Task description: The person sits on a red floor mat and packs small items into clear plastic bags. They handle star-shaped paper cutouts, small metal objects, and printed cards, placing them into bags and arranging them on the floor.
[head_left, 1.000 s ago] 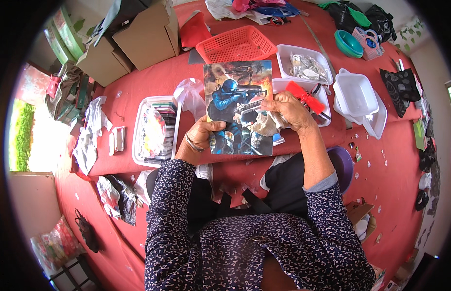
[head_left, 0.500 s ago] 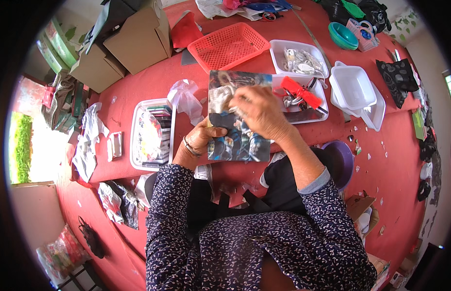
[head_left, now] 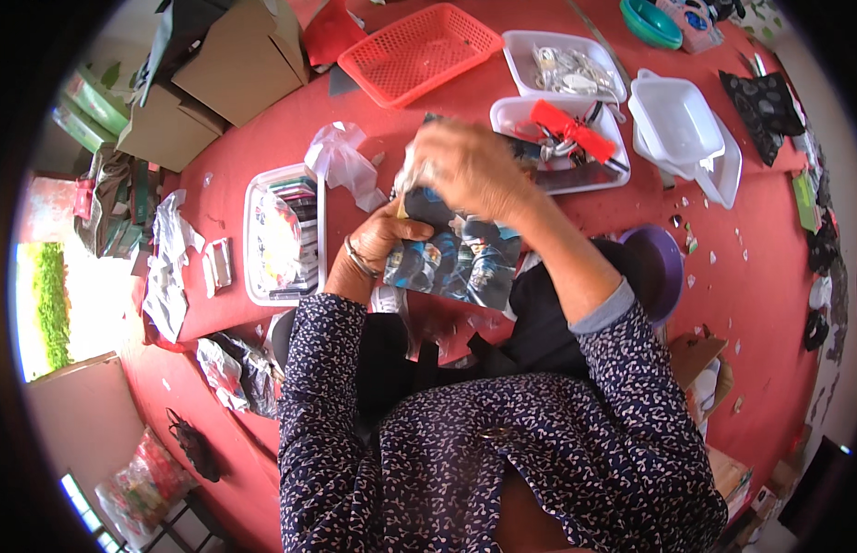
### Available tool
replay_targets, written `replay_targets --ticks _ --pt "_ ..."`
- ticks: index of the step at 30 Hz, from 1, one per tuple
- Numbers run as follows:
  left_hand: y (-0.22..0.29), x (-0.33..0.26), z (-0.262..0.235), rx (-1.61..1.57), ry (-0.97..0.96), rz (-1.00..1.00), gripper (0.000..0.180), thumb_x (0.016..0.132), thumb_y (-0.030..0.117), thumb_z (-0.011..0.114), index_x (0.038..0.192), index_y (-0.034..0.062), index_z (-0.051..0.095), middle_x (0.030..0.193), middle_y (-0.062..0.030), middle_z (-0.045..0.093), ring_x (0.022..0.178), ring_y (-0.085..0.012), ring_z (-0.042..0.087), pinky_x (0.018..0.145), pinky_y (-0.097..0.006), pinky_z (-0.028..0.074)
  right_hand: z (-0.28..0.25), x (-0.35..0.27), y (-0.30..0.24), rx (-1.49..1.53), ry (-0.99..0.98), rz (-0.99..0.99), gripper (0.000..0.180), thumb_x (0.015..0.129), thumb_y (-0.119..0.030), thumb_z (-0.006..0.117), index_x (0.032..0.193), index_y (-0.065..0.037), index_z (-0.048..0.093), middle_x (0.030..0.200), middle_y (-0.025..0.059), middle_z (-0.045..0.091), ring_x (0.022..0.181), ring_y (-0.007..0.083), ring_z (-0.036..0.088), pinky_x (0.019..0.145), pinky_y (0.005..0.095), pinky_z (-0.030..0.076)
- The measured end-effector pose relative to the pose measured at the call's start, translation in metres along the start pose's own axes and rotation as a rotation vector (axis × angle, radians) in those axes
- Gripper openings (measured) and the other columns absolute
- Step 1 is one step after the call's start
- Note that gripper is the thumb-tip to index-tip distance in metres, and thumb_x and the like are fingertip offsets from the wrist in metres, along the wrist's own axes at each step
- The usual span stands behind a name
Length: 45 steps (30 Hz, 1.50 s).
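My left hand (head_left: 384, 240), with a bracelet at the wrist, grips the left edge of a glossy picture card (head_left: 461, 263) printed in blue and dark tones. My right hand (head_left: 470, 166) is closed over the card's top edge, where clear plastic wrap shows between the fingers. Both hands hold the card above the red table (head_left: 447, 111), just in front of my lap. Most of the card's upper half is hidden behind my right hand.
A clear tray of colourful cards (head_left: 283, 230) lies left of my hands, with crumpled plastic (head_left: 341, 158) beside it. Behind are a red basket (head_left: 417, 51), white trays (head_left: 562, 138) with a red tool and small parts, empty white tubs (head_left: 682, 124), cardboard boxes (head_left: 230, 64) and a purple bowl (head_left: 663, 267).
The card, held flat and fully visible a second ago, is now lower and tilted. My right hand has moved from its right edge up over its top, onto the plastic wrap.
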<state>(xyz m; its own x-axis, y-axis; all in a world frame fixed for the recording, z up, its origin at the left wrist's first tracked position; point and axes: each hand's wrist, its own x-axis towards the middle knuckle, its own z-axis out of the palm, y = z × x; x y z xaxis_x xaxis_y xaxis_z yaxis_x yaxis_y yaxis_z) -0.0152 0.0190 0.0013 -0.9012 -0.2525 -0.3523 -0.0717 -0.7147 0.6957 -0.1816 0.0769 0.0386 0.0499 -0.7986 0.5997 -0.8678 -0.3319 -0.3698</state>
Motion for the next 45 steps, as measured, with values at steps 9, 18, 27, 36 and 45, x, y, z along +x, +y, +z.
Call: replay_targets --ticks 9,18,27,36,45 --pt "0.005 0.003 -0.01 -0.062 0.037 0.2 0.04 0.084 0.012 0.052 0.121 0.0018 0.04 0.105 -0.011 0.057 0.088 -0.0204 0.058 0.067 -0.03 0.052 -0.04 0.005 0.04 -0.162 0.246 0.207 0.013 0.071 -0.013 0.063 0.079 -0.005 0.058 0.082 0.0096 0.058 0.074 0.0249 0.057 0.066 0.0339 0.045" --pt "0.024 0.014 -0.039 -0.403 0.283 0.322 0.037 0.086 0.03 0.049 0.109 0.0002 0.049 0.101 -0.0142 0.058 0.085 -0.0282 0.059 0.076 -0.043 0.05 0.001 -0.022 -0.016 0.18 -0.231 -0.034 0.015 0.073 -0.012 0.059 0.083 -0.001 0.057 0.099 0.0106 0.055 0.094 0.0259 0.05 0.084 0.035 0.04" --pt "0.033 0.001 -0.041 -0.484 0.363 0.482 0.031 0.083 0.019 0.054 0.106 -0.002 0.05 0.098 -0.0162 0.058 0.086 -0.0294 0.059 0.077 -0.045 0.049 -0.056 -0.017 0.022 0.542 0.269 0.842 0.012 0.073 -0.01 0.058 0.077 0.001 0.058 0.064 0.0087 0.059 0.054 0.0132 0.056 0.052 0.0251 0.046" --pt "0.017 -0.002 -0.019 -0.226 0.232 0.489 0.037 0.079 0.006 0.056 0.115 0.0031 0.046 0.098 -0.0089 0.059 0.084 -0.0213 0.06 0.068 -0.034 0.053 -0.031 -0.008 0.01 1.271 0.065 1.031 0.03 0.074 -0.028 0.067 0.086 -0.002 0.06 0.063 -0.0009 0.055 0.046 0.002 0.042 0.041 0.0178 0.031" --pt "0.02 0.011 -0.031 -0.037 0.318 0.321 0.043 0.081 0.019 0.059 0.118 0.0014 0.045 0.095 -0.0057 0.059 0.082 -0.0177 0.058 0.069 -0.031 0.049 -0.038 -0.011 0.014 1.114 -0.024 0.903 0.021 0.068 -0.011 0.062 0.083 0.004 0.06 0.07 0.0084 0.061 0.058 0.0105 0.057 0.056 0.0231 0.045"
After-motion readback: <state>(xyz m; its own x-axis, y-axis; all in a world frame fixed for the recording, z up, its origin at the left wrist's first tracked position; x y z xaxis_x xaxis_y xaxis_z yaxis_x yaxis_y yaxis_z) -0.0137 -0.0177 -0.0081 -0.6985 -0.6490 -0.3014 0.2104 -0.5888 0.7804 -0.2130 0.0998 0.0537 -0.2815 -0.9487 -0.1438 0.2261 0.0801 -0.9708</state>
